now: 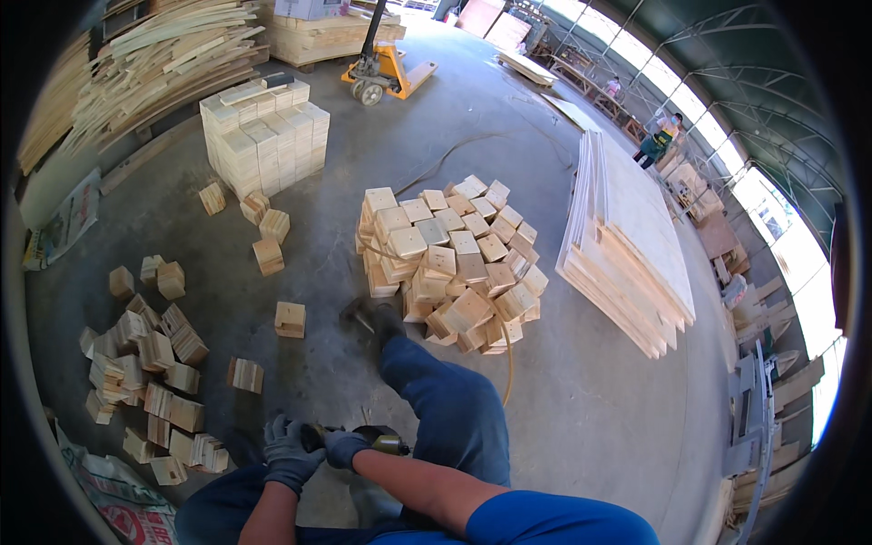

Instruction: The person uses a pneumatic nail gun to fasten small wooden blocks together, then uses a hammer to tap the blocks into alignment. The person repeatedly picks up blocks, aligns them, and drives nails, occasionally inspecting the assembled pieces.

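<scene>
A small hand tool (pixel 386 443) with a dark and brass-coloured body sits low in front of the seated person, above the concrete floor (pixel 590 400). The gloved right hand (pixel 345 447) is clamped around it; the gloved left hand (pixel 288 451) touches its near end, fingers curled, though whether it truly grips cannot be told. Just beyond the hands stretches a blue-trousered leg (pixel 445 400). Further out stands a heap of wooden blocks (pixel 450 263), loose blocks (pixel 150 372) lie to the left, and stacked boards (pixel 627 245) to the right
</scene>
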`<action>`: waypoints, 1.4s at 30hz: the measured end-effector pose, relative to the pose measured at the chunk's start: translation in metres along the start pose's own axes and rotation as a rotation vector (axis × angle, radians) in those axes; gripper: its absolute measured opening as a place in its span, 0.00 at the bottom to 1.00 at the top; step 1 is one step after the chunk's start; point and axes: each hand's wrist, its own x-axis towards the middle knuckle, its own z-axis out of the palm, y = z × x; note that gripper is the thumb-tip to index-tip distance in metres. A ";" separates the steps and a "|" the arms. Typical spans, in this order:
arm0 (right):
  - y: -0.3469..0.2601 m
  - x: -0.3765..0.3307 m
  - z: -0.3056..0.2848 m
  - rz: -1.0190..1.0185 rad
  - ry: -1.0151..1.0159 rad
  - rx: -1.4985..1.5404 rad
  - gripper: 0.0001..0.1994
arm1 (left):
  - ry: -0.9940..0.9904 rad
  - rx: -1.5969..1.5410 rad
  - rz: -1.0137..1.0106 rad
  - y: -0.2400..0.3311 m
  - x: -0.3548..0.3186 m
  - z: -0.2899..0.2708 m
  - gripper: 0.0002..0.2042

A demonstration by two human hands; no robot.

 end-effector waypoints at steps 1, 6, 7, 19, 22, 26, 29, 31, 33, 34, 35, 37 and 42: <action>-0.002 -0.003 -0.001 0.002 -0.017 -0.012 0.18 | 0.002 -0.014 0.011 -0.002 -0.001 -0.003 0.41; -0.014 -0.030 -0.003 0.010 0.039 -0.018 0.18 | -0.039 0.015 -0.074 -0.003 -0.009 -0.008 0.39; -0.016 -0.036 -0.004 0.008 0.064 -0.031 0.17 | -0.056 0.020 -0.104 -0.001 -0.011 -0.011 0.38; -0.004 -0.021 -0.147 -0.476 0.656 -0.229 0.15 | 0.195 0.007 -0.036 -0.018 -0.012 0.000 0.29; -0.013 0.020 -0.205 -0.063 0.594 0.085 0.16 | 0.201 -0.014 0.008 -0.027 -0.014 -0.001 0.30; 0.098 0.112 -0.218 0.015 0.585 -0.029 0.20 | 0.248 -0.044 0.055 -0.017 -0.007 0.004 0.27; 0.153 0.141 -0.208 0.173 0.564 -0.003 0.23 | 0.272 -0.038 0.070 -0.023 -0.002 0.005 0.27; 0.173 0.159 -0.193 0.223 0.527 0.023 0.21 | 0.271 -0.043 0.088 -0.031 0.000 0.005 0.27; 0.200 0.171 -0.180 0.332 0.458 0.031 0.20 | 0.289 -0.049 0.114 -0.035 0.005 0.006 0.28; 0.208 0.176 -0.174 0.399 0.414 0.027 0.19 | 0.299 -0.055 0.128 -0.037 0.007 0.007 0.28; 0.213 0.184 -0.167 0.428 0.410 0.009 0.19 | 0.292 -0.052 0.121 -0.038 0.009 0.008 0.28; 0.223 0.198 -0.155 0.483 0.407 -0.031 0.18 | 0.284 -0.047 0.108 -0.040 0.012 0.009 0.28; 0.249 0.236 -0.132 0.519 0.446 -0.131 0.17 | 0.279 -0.035 0.069 -0.045 0.010 0.013 0.28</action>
